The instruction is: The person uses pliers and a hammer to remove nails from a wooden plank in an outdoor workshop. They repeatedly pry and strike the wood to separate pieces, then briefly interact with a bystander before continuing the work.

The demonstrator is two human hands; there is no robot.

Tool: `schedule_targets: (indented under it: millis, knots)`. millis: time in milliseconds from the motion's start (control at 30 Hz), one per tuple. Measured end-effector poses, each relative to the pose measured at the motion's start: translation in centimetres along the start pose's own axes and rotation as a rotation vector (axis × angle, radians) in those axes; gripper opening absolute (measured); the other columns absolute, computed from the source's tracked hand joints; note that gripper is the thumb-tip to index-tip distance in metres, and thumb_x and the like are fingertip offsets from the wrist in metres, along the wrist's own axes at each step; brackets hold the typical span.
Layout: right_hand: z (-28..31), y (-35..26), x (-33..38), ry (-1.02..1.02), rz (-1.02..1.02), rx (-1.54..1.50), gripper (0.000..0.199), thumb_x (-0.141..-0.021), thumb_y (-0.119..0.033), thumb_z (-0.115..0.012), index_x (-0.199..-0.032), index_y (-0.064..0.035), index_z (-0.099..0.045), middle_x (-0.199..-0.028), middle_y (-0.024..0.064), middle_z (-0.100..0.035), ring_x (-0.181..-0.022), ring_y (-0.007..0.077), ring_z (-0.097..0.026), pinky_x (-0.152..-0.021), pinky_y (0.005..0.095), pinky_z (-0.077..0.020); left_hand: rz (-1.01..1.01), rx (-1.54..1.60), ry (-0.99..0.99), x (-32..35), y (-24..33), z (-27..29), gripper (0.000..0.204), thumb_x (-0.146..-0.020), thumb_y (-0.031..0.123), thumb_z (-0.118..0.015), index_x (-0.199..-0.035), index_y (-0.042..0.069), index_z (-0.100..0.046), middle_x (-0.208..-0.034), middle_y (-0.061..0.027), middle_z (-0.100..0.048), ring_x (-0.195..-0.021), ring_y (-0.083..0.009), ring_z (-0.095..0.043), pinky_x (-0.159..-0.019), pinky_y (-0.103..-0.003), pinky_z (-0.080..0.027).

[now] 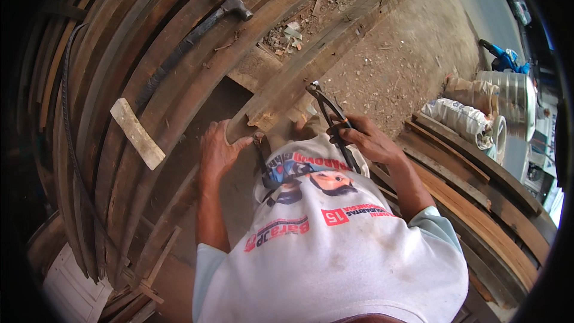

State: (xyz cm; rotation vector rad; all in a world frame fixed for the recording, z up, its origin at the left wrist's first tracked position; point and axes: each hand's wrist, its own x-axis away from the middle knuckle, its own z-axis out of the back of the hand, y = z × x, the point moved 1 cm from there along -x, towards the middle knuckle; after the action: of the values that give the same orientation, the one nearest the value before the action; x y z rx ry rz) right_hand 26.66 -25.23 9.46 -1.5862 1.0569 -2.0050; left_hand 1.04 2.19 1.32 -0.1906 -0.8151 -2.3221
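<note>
A long, weathered wooden beam runs from in front of me toward the far right. My left hand grips its near end, thumb apart from the fingers, which are partly hidden. Splintered pale wood shows at that end. In my right hand is a pair of dark, long-handled pincers. Their jaws are beside the beam's near end, apparently just right of it. One handle reaches down against my shirt.
Long planks fill the left side, with a claw hammer and a short wood block on them. More boards are stacked at right, near a white sack. Wood scraps lie on the dirt beyond.
</note>
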Motion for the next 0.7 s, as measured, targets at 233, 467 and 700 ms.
schedule_targets:
  millis: [233,467,700]
  knots:
    - [1.9,1.1,-0.7,-0.078,-0.07,0.015,0.043,-0.103,-0.025,-0.055,-0.135,0.0029,-0.061,-0.119,0.0136,-0.073,-0.108,0.021,-0.071,-0.096,0.0346,-0.0548,0.011,-0.076,0.077,0.2,0.4,-0.7,0.079,-0.081,0.057,-0.082,-0.136,0.005,-0.061,-0.122,-0.0223,-0.061,-0.119,-0.0428,-0.059,-0.099,-0.055,-0.046]
    - [3.0,-0.1,-1.1,-0.174,-0.182,-0.222,0.052,-0.105,-0.021,-0.053,-0.151,0.0025,-0.05,-0.13,0.0182,-0.071,-0.112,0.0276,-0.073,-0.101,0.0378,-0.0575,-0.036,-0.18,0.198,0.7,0.2,-1.8,0.08,-0.079,0.057,-0.082,-0.137,0.006,-0.06,-0.118,-0.0204,-0.061,-0.115,-0.0405,-0.06,-0.095,-0.054,-0.046]
    - [4.8,-0.1,-1.8,-0.314,-0.228,-0.392,0.053,-0.108,-0.021,-0.047,-0.154,0.0048,-0.043,-0.13,0.0255,-0.069,-0.114,0.035,-0.073,-0.096,0.0422,-0.0607,-0.006,-0.22,0.23,1.5,1.1,-2.3,0.078,-0.081,0.055,-0.082,-0.139,0.009,-0.058,-0.119,-0.0179,-0.058,-0.114,-0.0393,-0.058,-0.094,-0.053,-0.045]
